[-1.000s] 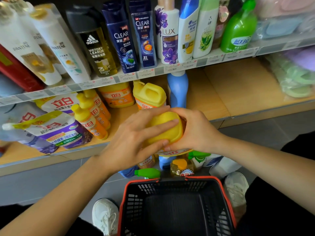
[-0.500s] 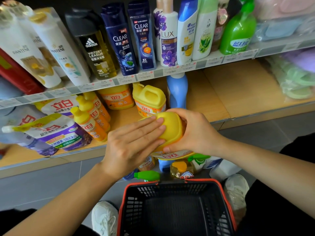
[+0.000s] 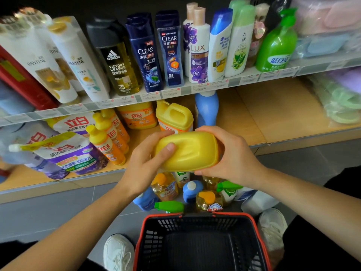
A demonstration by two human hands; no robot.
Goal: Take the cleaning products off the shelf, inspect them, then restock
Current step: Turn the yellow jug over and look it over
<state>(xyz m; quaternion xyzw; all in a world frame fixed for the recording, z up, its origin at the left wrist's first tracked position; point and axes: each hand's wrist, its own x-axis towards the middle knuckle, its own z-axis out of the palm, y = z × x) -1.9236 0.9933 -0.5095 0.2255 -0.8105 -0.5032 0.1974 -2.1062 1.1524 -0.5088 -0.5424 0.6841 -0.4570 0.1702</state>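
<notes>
I hold a yellow detergent jug (image 3: 188,151) in both hands in front of the lower shelf (image 3: 254,114), its flat base turned up toward me. My left hand (image 3: 145,163) grips its left end with the thumb on the base. My right hand (image 3: 232,155) wraps its right end. A second yellow jug (image 3: 173,116) and a blue bottle (image 3: 207,108) stand on the shelf right behind it. Several cleaning bottles (image 3: 187,190) stand on the floor below my hands.
A black basket with a red rim (image 3: 197,245) sits on the floor between my white shoes. Yellow squeeze bottles (image 3: 109,137) and refill pouches (image 3: 66,151) fill the shelf's left. Shampoo bottles (image 3: 170,49) line the upper shelf. Bare wood shows on the lower shelf's right, beside bagged sponges (image 3: 340,102).
The jug has been tipped so its base faces me. My left hand slid from covering the top to gripping the left end.
</notes>
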